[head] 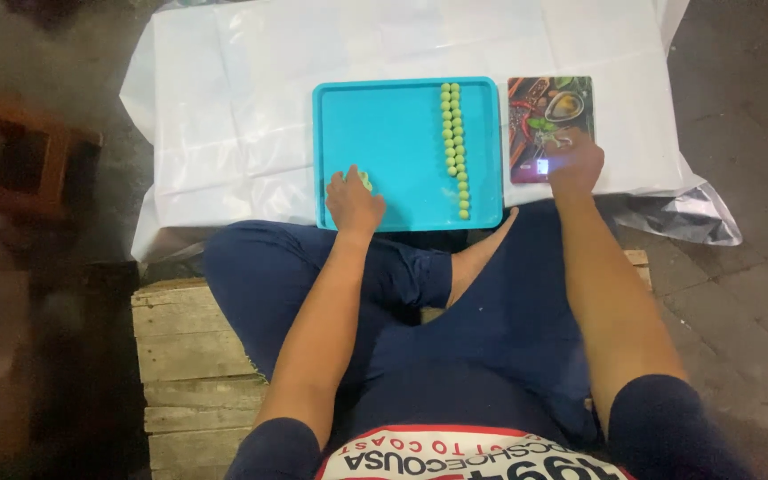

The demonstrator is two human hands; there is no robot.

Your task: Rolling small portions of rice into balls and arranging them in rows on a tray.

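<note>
White sheet (251, 107), turquoise tray (384, 133), green balls (455, 147).

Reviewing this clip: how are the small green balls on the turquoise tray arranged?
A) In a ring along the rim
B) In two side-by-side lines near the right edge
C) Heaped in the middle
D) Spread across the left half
B: the green balls run in two adjoining lines down the right side of the turquoise tray.

The tray (384, 151) is bright turquoise, and the 2 rows of small balls (453, 147) on it are pale green. The flat scale (548, 124) beside it bears a dark, multicoloured picture, perhaps of spices. White plastic sheet (242, 116); navy trousers (508, 329); weathered pale wooden pallet (188, 356).
</note>
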